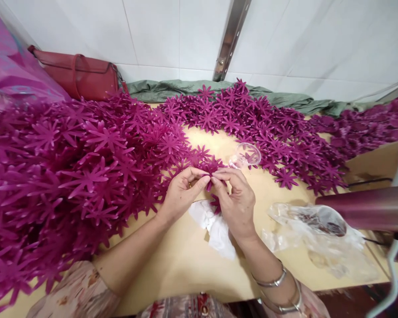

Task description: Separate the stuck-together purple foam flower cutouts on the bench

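My left hand [185,187] and my right hand [234,194] meet over the middle of the table, thumbs and fingertips pinched together. Between them is a magenta fabric flower [210,180] with narrow petals, its lower part partly covered by the fingers. Under my right hand, another magenta flower piece [216,203] rests on a crumpled white cloth [220,234]. Just beyond the hands stands a small clear plastic dish [248,154] with tiny bits beside it. A large heap of loose flowers [96,176] lies to the left of my left hand.
More flowers [232,108] spread along the back and right. A red handbag [76,75] sits at the back left. On the right are a clear plastic bag [318,225] with dark thin pieces, a magenta cylinder [368,207] and a white cable [396,176].
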Demonstrator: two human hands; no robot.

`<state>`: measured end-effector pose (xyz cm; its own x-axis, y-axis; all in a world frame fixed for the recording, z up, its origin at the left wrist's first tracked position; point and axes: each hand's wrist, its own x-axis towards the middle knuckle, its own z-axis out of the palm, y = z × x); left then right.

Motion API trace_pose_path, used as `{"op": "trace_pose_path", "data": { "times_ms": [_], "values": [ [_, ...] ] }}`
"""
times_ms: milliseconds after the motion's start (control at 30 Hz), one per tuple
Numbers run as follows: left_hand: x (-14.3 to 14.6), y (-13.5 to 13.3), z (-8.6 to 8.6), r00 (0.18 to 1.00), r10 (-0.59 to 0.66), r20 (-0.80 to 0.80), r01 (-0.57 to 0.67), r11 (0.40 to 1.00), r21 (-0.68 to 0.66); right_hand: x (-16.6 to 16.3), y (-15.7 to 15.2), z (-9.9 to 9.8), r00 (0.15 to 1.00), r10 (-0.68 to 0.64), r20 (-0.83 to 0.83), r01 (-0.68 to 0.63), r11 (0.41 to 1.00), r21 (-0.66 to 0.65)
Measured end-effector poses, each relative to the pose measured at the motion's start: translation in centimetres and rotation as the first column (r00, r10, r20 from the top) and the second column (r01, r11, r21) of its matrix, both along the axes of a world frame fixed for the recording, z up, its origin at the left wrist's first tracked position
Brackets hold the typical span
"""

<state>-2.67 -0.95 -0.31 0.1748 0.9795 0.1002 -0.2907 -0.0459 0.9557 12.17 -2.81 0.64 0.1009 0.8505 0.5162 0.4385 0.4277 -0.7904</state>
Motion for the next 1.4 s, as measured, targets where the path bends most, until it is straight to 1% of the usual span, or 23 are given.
{"op": "trace_pose_path", "data": {
  "times_ms": [67,133,333,400,500,633,700,733,800,867,967,1067,1200,1333,1400],
  "values": [
    [0.0,0.0,0.0,1.0,-0.009,0.02,0.009,1.0,-0.012,0.0,0.0,0.2,0.999,0.019,-0.05,-0.021,0.999,-0.044],
    [0.0,0.0,-0.1,1.0,-0.001,0.002,0.001,1.0,-0.009,0.1,-0.1,0.4,0.994,0.042,-0.1,-0.051,0.995,-0.085],
    [-0.2,0.0,0.0,0.999,0.008,-0.047,-0.007,1.0,0.029,0.1,-0.3,0.4,0.98,0.09,-0.179,-0.117,0.982,-0.15],
    [-0.2,0.0,0.1,0.998,0.008,-0.068,-0.005,0.999,0.039,0.1,-0.3,0.2,0.957,0.108,-0.27,-0.169,0.962,-0.214],
    [-0.3,0.0,0.2,0.996,0.03,-0.09,-0.025,0.998,0.057,0.0,-0.2,0.2,0.896,0.114,-0.43,-0.265,0.914,-0.309],
    [-0.3,0.1,0.0,0.992,0.09,-0.084,-0.084,0.994,0.072,-0.2,0.4,0.8,0.86,0.124,-0.496,-0.344,0.857,-0.382],
    [-0.2,0.2,-0.2,0.99,0.126,-0.061,-0.123,0.99,0.065,-0.2,0.9,1.3,0.866,0.148,-0.478,-0.373,0.828,-0.419],
    [-0.2,0.2,-0.2,0.988,0.145,-0.047,-0.142,0.988,0.059,-0.2,1.2,1.6,0.878,0.169,-0.448,-0.375,0.825,-0.423],
    [-0.2,0.3,-0.2,0.985,0.17,-0.014,-0.169,0.984,0.051,-0.4,1.8,1.9,0.903,0.229,-0.363,-0.369,0.846,-0.386],
    [-0.2,0.3,-0.1,0.984,0.178,0.022,-0.179,0.983,0.04,-0.6,2.3,1.8,0.912,0.283,-0.298,-0.372,0.875,-0.308],
    [-0.2,0.2,0.1,0.986,0.158,0.051,-0.16,0.987,0.022,-0.8,2.7,1.3,0.91,0.319,-0.266,-0.383,0.892,-0.242],
    [-0.2,0.3,0.1,0.988,0.147,0.051,-0.147,0.989,0.01,-0.6,2.7,0.7,0.93,0.309,-0.2,-0.35,0.911,-0.218],
    [-0.3,0.3,0.0,0.988,0.151,0.024,-0.151,0.988,-0.007,-0.1,2.7,0.4,0.959,0.264,-0.101,-0.278,0.946,-0.168],
    [-0.2,0.4,-0.2,0.984,0.176,0.014,-0.176,0.984,-0.023,0.3,2.8,0.0,0.96,0.253,-0.121,-0.272,0.946,-0.18],
    [-0.2,0.4,-0.3,0.987,0.16,0.021,-0.159,0.987,-0.026,0.4,2.9,-0.3,0.955,0.254,-0.152,-0.278,0.947,-0.163]
  ]
}}
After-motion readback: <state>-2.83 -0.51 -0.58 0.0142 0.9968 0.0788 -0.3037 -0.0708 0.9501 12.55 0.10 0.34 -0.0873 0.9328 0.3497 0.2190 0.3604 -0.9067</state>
